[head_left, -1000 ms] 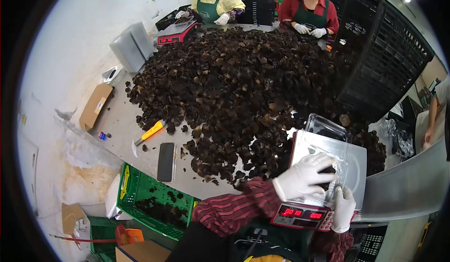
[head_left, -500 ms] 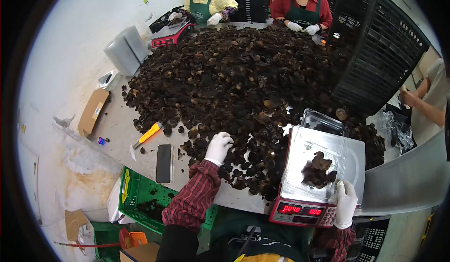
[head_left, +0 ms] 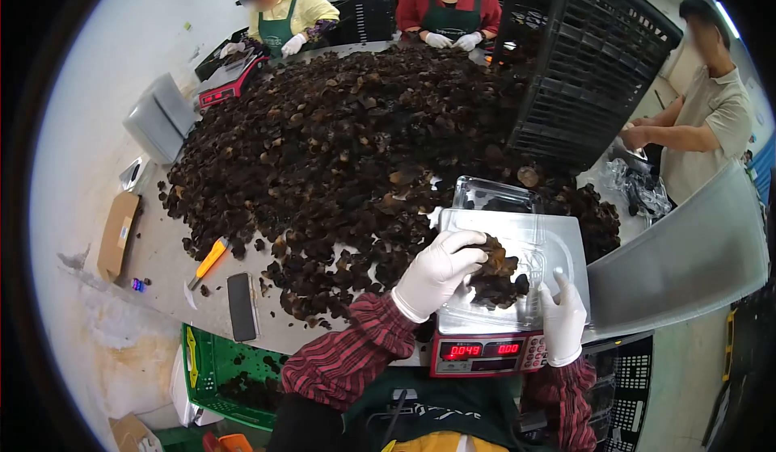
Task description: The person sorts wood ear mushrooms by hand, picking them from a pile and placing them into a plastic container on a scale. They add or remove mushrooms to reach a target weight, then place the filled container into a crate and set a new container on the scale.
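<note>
My left hand (head_left: 440, 274), in a white glove, is over the left part of the scale (head_left: 469, 313), its fingers closed at the dark mushroom pieces (head_left: 499, 278). These pieces sit in a clear plastic tray (head_left: 529, 313) on the scale's plate. At the tray's right side is my right hand (head_left: 563, 319), also gloved, with thumb and fingers apart. Red digits on the scale read 0.049 and 0.00. A second clear tray (head_left: 493, 192) lies behind the scale. The large heap of dark mushrooms (head_left: 347, 129) spreads over the table.
An orange cutter (head_left: 212, 260) and a phone (head_left: 242, 306) lie at the left. A black crate (head_left: 594, 64) stands tilted at the right. Below the table is a green crate (head_left: 230, 383). Two co-workers are across the table, another person (head_left: 703, 121) at the right.
My left hand has moved right from the heap to the pieces on the scale. The reading went from 0.048 to 0.049. The view has turned right, showing more of the person there.
</note>
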The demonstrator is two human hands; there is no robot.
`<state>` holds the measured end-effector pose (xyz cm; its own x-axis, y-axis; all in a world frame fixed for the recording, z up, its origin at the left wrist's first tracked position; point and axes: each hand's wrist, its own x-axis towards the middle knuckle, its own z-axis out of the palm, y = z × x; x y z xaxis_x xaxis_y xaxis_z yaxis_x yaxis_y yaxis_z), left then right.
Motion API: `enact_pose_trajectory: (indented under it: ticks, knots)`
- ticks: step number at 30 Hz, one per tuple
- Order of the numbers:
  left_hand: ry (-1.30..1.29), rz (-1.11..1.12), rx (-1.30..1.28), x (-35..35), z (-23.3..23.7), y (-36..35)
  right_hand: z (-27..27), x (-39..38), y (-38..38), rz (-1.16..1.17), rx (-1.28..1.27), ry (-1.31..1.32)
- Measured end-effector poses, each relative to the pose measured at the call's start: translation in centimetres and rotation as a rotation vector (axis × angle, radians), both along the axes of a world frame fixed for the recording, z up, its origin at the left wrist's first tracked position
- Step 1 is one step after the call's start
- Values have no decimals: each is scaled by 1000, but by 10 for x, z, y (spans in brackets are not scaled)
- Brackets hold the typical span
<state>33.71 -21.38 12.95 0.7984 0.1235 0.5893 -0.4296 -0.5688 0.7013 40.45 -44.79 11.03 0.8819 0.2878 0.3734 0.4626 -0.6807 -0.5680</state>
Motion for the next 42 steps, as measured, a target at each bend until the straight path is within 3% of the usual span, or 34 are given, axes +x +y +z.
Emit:
enact_pose_trajectory:
  ticks: [2,3,4,6,10,12,15,16,18,20,22,24,26,29,33,34,35,37,42]
  knots:
    - [-29,61,8,6,-4,-9,19,5,10,96,-52,-196]
    - [-7,69,-41,8,-6,-11,31,1,18,146,18,8]
    - [18,79,-90,8,-7,-12,10,13,20,254,58,11]
    - [10,89,-184,10,-6,-15,23,18,41,378,-106,-156]
    - [43,106,-282,7,-4,-16,4,32,53,509,-281,-60]
    - [60,140,-287,6,-6,-16,5,32,50,429,-153,-137]
    - [78,94,-272,3,-6,-21,11,31,35,211,61,-3]
    - [97,62,-164,4,-9,-20,24,28,30,172,95,32]
    - [29,80,151,7,-12,-21,52,21,25,27,363,512]
    - [81,85,403,5,-10,-24,56,21,21,-3,548,689]
    - [46,59,398,6,-16,-24,47,24,19,32,606,667]
    - [14,89,295,8,-21,-26,58,27,26,56,607,682]
    - [-22,123,242,6,-3,-27,67,38,34,209,653,407]
    - [125,-14,-685,1,5,-28,110,27,43,158,681,428]
    - [149,-140,-1212,0,7,-14,100,20,40,168,692,448]
    - [155,-164,-1300,1,8,-12,92,21,36,129,691,498]
    - [154,-169,-1326,2,6,-10,84,22,38,99,713,389]
    - [130,-176,-1378,0,1,-9,81,19,27,57,784,500]
    - [121,-228,-1383,1,-1,-11,70,18,12,31,777,472]
